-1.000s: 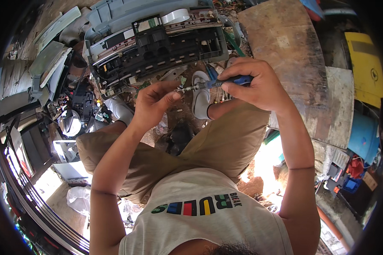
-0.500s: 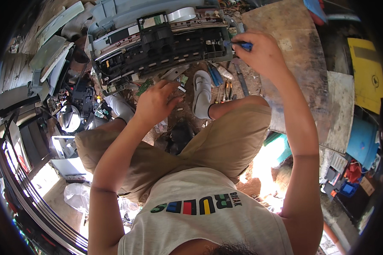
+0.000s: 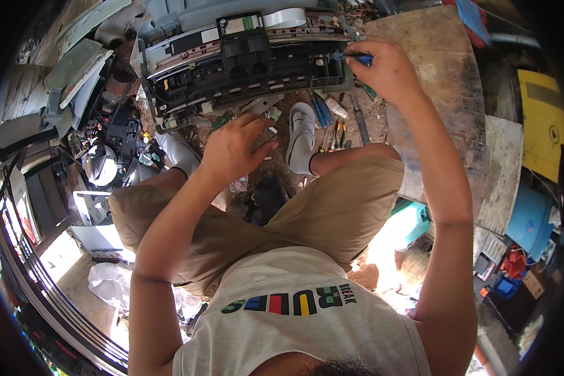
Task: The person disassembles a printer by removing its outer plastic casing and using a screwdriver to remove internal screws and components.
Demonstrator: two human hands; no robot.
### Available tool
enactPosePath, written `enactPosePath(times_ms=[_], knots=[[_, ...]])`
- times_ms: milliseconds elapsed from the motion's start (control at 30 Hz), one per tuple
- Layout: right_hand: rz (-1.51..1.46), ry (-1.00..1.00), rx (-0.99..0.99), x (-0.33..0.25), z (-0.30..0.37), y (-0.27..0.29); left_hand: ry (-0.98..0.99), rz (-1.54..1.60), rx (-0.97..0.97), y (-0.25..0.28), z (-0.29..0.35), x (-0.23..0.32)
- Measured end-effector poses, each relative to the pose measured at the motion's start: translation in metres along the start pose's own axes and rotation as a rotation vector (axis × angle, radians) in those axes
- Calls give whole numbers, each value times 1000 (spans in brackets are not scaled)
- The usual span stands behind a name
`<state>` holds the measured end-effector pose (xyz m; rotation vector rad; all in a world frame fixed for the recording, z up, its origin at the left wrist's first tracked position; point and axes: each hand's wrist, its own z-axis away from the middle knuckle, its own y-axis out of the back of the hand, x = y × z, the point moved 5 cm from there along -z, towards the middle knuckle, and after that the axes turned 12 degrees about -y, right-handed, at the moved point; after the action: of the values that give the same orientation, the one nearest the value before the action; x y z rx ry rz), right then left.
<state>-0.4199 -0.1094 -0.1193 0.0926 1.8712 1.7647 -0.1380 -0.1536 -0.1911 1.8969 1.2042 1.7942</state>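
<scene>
In front of my feet lies an opened printer (image 3: pixel 191 94), its black inner frame, rails and carriage (image 3: pixel 244 53) laid bare. My right hand (image 3: pixel 388 72) is closed around the blue handle of a screwdriver (image 3: pixel 362 59) at the printer's right end. The screwdriver points left into the frame; its tip cannot be made out. Held above my lap, just short of the printer's near edge, my left hand (image 3: pixel 235 150) is empty, thumb and fingers apart. A white ribbon cable (image 3: pixel 285 17) loops over the back of the carriage.
Pliers (image 3: pixel 339 135), a dark flat tool (image 3: pixel 360 120) and blue-handled tools (image 3: pixel 321 111) lie on the ground right of my foot. A wooden board (image 3: pixel 429 69) is at the right, beside a yellow panel (image 3: pixel 544 122). Scrap parts (image 3: pixel 122 135) crowd the left.
The printer and ground have shifted slightly right and down in view. The screwdriver stays in my right hand at the same end of the printer. My left hand remains empty.
</scene>
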Motion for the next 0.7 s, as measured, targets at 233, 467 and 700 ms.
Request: enactPosePath(times_ms=[233,467,700], knots=[[22,51,8,-2,0,0,-15,-12,41,7,-3,4],[186,199,-146,-33,-16,3,-9,-323,496,110,2,-23],[297,-41,-523,-23,-78,-19,774,-320,128,142,69,-139]])
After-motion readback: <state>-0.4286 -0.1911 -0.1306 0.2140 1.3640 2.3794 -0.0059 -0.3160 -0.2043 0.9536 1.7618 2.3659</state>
